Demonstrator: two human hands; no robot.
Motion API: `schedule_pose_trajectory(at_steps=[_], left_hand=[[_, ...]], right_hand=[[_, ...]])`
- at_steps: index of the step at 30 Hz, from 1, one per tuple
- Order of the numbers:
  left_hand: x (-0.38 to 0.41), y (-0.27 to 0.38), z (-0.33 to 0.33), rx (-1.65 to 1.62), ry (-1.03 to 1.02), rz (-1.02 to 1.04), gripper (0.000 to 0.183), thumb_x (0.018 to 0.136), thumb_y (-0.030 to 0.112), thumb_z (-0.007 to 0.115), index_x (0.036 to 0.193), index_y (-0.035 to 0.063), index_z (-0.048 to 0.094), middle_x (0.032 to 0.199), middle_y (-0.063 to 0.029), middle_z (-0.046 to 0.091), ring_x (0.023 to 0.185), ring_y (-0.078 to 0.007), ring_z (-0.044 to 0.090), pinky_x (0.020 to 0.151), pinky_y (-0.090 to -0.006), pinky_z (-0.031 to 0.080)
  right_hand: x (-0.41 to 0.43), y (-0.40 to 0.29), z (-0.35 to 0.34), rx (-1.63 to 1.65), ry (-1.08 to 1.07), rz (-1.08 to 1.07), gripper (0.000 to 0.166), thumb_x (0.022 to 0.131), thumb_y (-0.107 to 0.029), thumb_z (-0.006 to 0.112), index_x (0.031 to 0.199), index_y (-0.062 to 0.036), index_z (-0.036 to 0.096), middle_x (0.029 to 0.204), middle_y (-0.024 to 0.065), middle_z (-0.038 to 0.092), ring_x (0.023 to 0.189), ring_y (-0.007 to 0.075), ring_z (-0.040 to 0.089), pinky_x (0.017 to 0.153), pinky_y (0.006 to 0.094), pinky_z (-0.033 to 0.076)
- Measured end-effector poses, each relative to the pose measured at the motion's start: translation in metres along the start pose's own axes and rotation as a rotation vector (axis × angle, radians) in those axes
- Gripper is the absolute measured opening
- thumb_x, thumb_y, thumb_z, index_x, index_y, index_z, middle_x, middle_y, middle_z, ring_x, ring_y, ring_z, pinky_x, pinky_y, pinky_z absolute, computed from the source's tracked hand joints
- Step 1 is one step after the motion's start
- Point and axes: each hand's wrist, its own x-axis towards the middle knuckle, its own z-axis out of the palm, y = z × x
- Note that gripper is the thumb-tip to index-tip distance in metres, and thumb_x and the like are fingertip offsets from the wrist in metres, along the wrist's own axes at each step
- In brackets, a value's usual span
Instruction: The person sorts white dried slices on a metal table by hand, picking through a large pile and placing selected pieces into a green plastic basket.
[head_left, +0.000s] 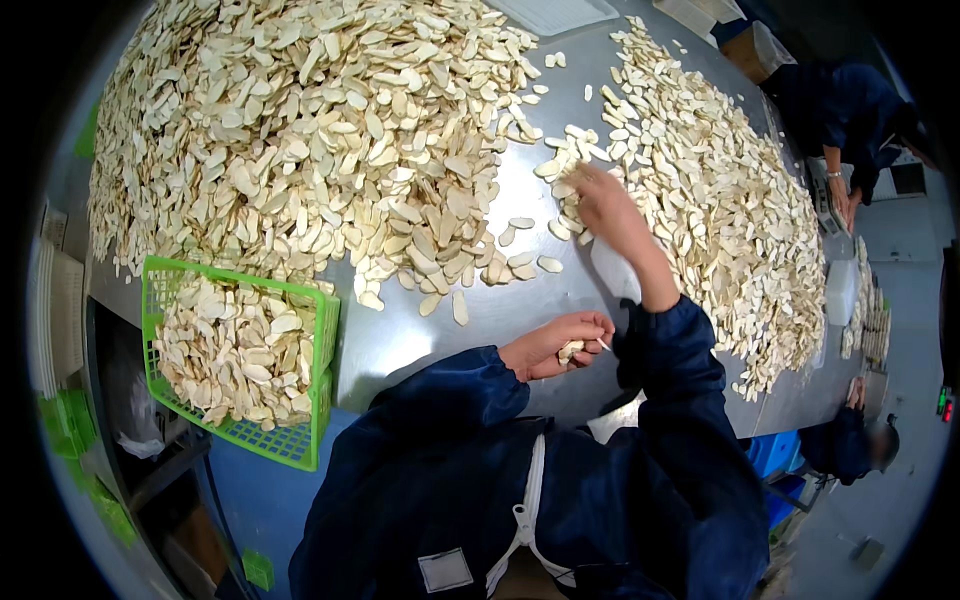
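My left hand is near the table's front edge, its fingers closed on a few cream-coloured slices. A thin white edge sticks out past its fingertips. My right hand, blurred, hovers over or touches loose slices at the left side of the right-hand pile; whether it grips one cannot be made out. This pile of pale dried slices spreads along the right of the metal table. A larger heap of slices covers the left, several stray pieces lying along its near edge.
A green plastic basket, tilted and holding slices, stands at the table's front left edge. A white tray lies at the far side. Two people in dark clothing, one person farther back and another person nearer, are on the right.
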Motion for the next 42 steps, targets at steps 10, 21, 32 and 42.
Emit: schedule_pose_trajectory(at_steps=[10,21,32,42], left_hand=[[0.003,-0.001,-0.003,-0.063,-0.013,0.02,0.011,0.088,0.001,0.05,0.099,0.0036,0.052,0.085,-0.0011,0.048,0.062,-0.0036,0.04,0.05,-0.0165,0.035],[0.0,0.002,-0.007,-0.045,-0.011,0.019,0.011,0.087,0.002,0.048,0.097,0.0026,0.052,0.088,-0.0041,0.051,0.062,-0.0051,0.04,0.051,-0.0173,0.035],[0.003,-0.001,-0.004,-0.02,0.028,0.034,0.009,0.09,0.007,0.048,0.097,0.0034,0.051,0.078,-0.0011,0.045,0.063,-0.0061,0.04,0.05,-0.0177,0.034],[0.002,0.002,-0.006,0.01,0.017,0.005,0.011,0.091,0.012,0.049,0.098,0.0042,0.052,0.071,0.0016,0.043,0.066,-0.0064,0.042,0.046,-0.0162,0.033]], right_hand=[[-0.037,0.028,-0.037,0.031,-0.009,0.243,0.016,0.074,0.002,0.057,0.087,-0.0026,0.066,0.1,0.0156,0.063,0.093,0.0339,0.058,0.08,0.037,0.047],[0.045,0.009,0.013,0.186,-0.178,0.167,0.02,0.077,-0.008,0.06,0.096,-0.0028,0.065,0.082,0.0102,0.062,0.073,0.0211,0.059,0.064,0.0307,0.046],[-0.008,0.045,-0.04,0.217,-0.009,0.468,0.019,0.081,-0.01,0.059,0.095,0.0003,0.066,0.076,0.0113,0.066,0.066,0.0178,0.061,0.062,0.0278,0.047],[-0.003,-0.001,0.014,-0.343,0.074,0.046,0.01,0.072,-0.011,0.064,0.08,-0.0065,0.067,0.093,0.009,0.062,0.095,0.0282,0.055,0.081,0.0363,0.043]])
